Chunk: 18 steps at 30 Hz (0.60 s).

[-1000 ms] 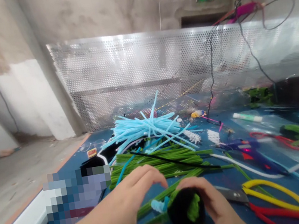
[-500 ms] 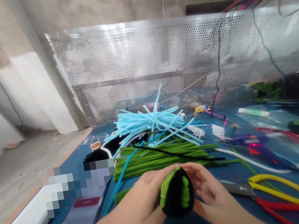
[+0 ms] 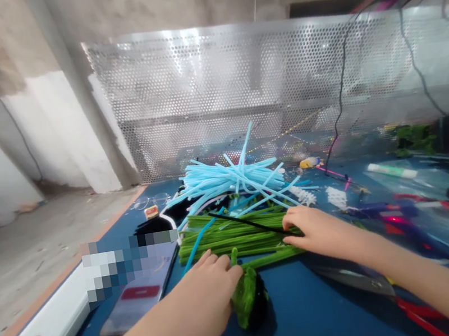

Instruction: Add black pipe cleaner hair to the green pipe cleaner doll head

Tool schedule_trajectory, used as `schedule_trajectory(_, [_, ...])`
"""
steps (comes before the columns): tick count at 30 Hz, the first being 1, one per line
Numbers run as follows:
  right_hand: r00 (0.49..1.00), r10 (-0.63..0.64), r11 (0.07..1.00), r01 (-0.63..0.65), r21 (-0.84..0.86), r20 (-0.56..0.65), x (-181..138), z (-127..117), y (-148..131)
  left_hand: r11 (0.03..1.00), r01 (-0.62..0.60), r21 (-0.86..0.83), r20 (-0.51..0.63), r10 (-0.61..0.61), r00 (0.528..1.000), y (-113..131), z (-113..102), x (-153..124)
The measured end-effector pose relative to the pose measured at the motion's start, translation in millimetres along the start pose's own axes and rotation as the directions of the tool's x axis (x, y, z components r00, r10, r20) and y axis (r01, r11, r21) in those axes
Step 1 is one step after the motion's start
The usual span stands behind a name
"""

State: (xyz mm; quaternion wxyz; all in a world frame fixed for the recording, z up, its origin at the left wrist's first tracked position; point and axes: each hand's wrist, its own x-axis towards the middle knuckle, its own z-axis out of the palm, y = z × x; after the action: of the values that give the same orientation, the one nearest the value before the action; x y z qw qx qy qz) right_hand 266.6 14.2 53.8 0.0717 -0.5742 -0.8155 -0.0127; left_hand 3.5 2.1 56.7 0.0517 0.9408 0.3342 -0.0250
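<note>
My left hand is closed around the side of a green and black bundle of bent pipe cleaners, low over the blue table. A short green end sticks up by its fingertips. My right hand lies at the right end of a pile of green pipe cleaners. Its thumb and index finger are bent around a black pipe cleaner that crosses the pile; the other fingers are partly hidden.
Light blue pipe cleaners are heaped behind the green pile. Scissors lie under my right forearm, near a glue gun with a red light. A phone and a white device with a handle hole lie left. A perforated metal panel stands behind.
My right hand has let go of the green and black bundle and moved forward to the green pile. My left hand keeps the bundle, now tilted and slightly left. The view has shifted slightly.
</note>
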Motion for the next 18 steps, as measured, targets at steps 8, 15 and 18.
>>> schedule_trajectory(8, [0.992, 0.048, 0.998, -0.042, -0.050, 0.118, 15.4, 11.4, -7.4, 1.000, 0.008, 0.003, -0.015, -0.008, 1.000, 0.9, -10.2, -4.5])
schedule_trajectory(15, [0.997, 0.017, 0.999, -0.020, -0.029, -0.080, 2.4, -3.9, -15.6, 0.998, 0.030, -0.051, -0.017, -0.031, 0.999, -4.0, -13.4, -3.2])
schedule_trajectory(18, [0.985, -0.049, 0.998, 0.042, -0.044, -0.168, -3.6, -12.6, -20.7, 0.991, 0.115, -0.069, -0.229, -0.128, 0.965, -6.5, -23.5, -0.8])
